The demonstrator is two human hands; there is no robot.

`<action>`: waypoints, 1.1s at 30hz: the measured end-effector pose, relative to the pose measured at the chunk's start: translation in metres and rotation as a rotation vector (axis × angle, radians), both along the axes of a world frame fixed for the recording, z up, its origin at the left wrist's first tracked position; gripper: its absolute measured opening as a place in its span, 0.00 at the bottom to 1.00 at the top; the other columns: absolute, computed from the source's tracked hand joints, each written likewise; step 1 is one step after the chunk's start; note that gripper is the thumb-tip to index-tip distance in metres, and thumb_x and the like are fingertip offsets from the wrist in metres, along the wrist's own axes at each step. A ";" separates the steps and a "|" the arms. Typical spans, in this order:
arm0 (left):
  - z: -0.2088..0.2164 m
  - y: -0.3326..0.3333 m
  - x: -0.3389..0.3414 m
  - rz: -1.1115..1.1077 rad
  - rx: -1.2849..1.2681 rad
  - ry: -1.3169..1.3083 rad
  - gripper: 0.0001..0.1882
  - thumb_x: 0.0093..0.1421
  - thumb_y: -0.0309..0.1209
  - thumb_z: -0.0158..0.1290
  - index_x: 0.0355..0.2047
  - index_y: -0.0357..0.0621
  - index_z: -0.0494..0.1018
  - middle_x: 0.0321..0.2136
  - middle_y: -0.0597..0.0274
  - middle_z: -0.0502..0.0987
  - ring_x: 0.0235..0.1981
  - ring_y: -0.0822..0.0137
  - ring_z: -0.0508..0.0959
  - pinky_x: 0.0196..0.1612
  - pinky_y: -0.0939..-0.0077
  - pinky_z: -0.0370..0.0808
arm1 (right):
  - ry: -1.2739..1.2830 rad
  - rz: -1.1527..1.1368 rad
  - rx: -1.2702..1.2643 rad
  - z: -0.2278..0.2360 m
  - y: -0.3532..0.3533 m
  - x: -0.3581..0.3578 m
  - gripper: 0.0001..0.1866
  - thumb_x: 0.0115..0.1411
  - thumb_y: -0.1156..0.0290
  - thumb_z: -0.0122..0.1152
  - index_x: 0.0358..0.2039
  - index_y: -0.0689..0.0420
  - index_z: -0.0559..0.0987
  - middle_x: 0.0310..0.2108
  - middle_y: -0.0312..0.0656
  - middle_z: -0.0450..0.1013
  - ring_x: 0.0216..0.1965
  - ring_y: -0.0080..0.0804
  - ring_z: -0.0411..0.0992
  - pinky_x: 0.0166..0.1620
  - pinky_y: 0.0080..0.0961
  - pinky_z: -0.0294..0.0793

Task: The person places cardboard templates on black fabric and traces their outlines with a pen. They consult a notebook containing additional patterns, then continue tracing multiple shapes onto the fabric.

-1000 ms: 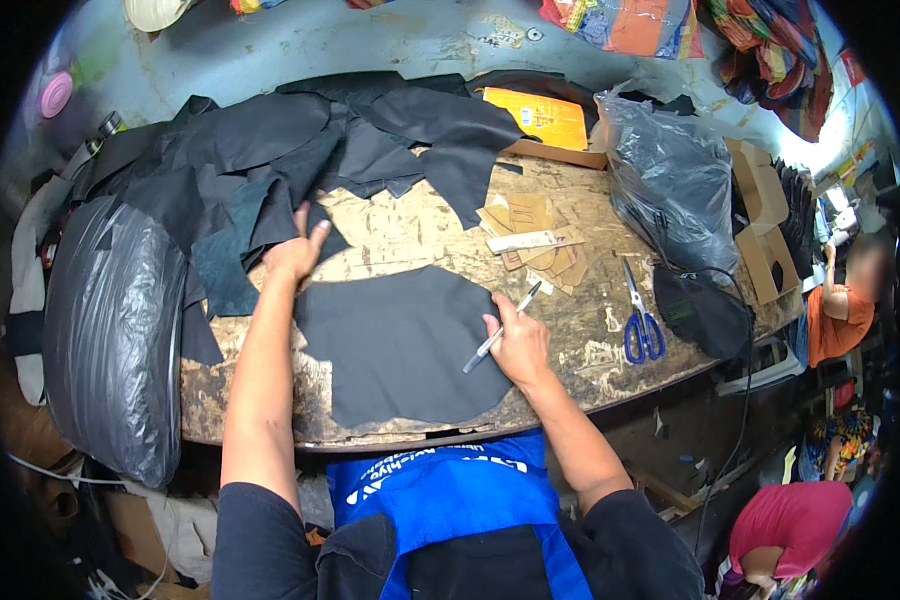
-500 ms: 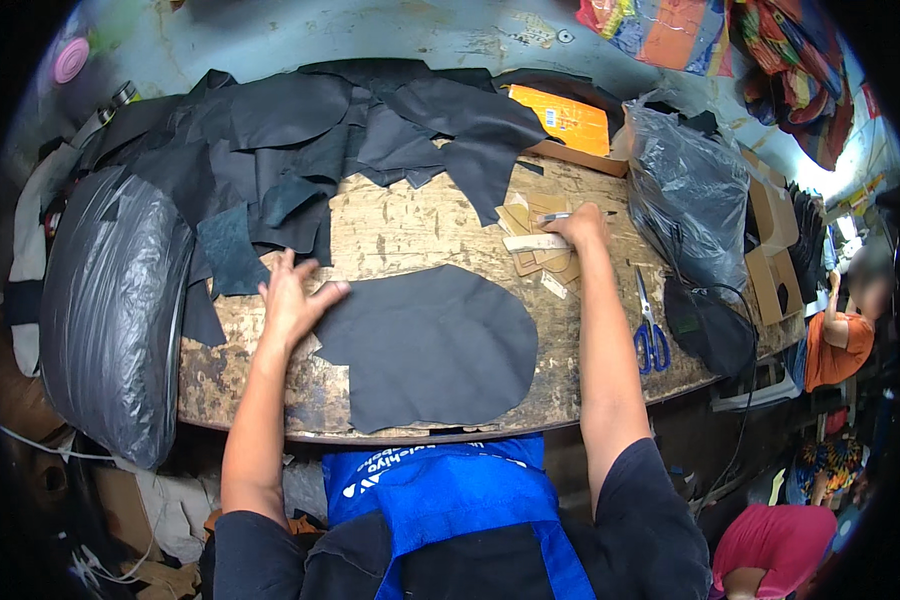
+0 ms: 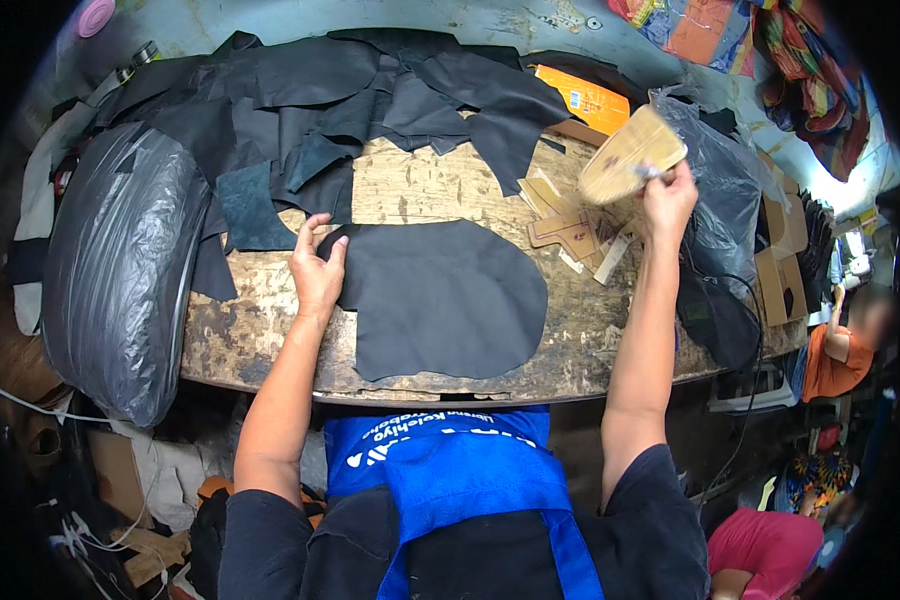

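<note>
A large black leather piece (image 3: 450,300) with a rounded right end lies flat on the worn wooden table. Its upper left corner is under my left hand (image 3: 318,268), thumb and fingers apart around the edge. My right hand (image 3: 667,205) holds up a tan, round-ended cardboard template (image 3: 632,155) above the table's right side. A slim pen-like thing (image 3: 652,172), partly hidden and blurred, shows at those fingers. Below the raised template lie other tan cardboard templates (image 3: 570,228) and a pale strip (image 3: 612,258).
Black leather pieces (image 3: 310,75) are heaped along the table's back. A plastic-wrapped bundle (image 3: 120,280) bulges at the left. An orange box (image 3: 585,100) and a clear plastic bag (image 3: 715,190) stand at the back right. Another person in orange (image 3: 840,360) is farther right.
My right hand has lifted a template off the pile, up and to the right. My left hand has shifted right onto the leather's corner. The whole view has shifted slightly.
</note>
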State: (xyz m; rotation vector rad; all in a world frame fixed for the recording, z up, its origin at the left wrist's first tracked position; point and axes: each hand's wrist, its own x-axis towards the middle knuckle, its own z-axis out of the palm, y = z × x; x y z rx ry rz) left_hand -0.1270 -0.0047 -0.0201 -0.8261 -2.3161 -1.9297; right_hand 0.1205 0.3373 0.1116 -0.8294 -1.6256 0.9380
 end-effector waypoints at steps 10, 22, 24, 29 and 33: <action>0.003 -0.032 -0.001 -0.006 -0.061 0.080 0.18 0.54 0.21 0.56 0.47 0.37 0.72 0.45 0.54 0.74 0.50 0.63 0.72 0.50 0.73 0.71 | -0.391 0.456 -0.158 -0.083 -0.190 -0.052 0.32 0.49 0.75 0.69 0.54 0.68 0.68 0.34 0.47 0.77 0.28 0.24 0.74 0.31 0.20 0.75; 0.029 -0.058 0.048 -0.248 -0.880 0.365 0.52 0.24 0.65 0.64 0.55 0.66 0.70 0.64 0.44 0.52 0.67 0.44 0.46 0.58 0.24 0.37 | -0.638 0.790 0.456 -0.112 -0.242 -0.038 0.25 0.51 0.57 0.66 0.47 0.54 0.75 0.51 0.44 0.71 0.61 0.46 0.61 0.61 0.53 0.52; 0.028 -0.059 0.047 -0.255 -0.874 0.368 0.53 0.23 0.66 0.64 0.55 0.67 0.70 0.64 0.44 0.52 0.67 0.43 0.46 0.57 0.24 0.37 | -0.453 0.774 0.305 -0.115 -0.240 -0.037 0.25 0.51 0.60 0.67 0.48 0.55 0.74 0.51 0.46 0.71 0.59 0.44 0.63 0.61 0.47 0.55; 0.029 -0.059 0.047 -0.261 -0.901 0.364 0.55 0.21 0.66 0.65 0.56 0.67 0.69 0.65 0.44 0.52 0.67 0.43 0.46 0.57 0.23 0.36 | -0.028 0.450 -0.145 -0.116 -0.221 -0.023 0.19 0.69 0.66 0.41 0.54 0.68 0.63 0.45 0.48 0.75 0.49 0.34 0.72 0.55 0.31 0.67; 0.029 -0.058 0.047 -0.254 -0.907 0.357 0.56 0.20 0.66 0.65 0.56 0.67 0.69 0.65 0.44 0.51 0.67 0.44 0.46 0.57 0.23 0.36 | 0.104 0.501 -0.155 -0.118 -0.218 -0.023 0.18 0.69 0.66 0.43 0.51 0.67 0.67 0.39 0.46 0.77 0.44 0.30 0.74 0.54 0.28 0.68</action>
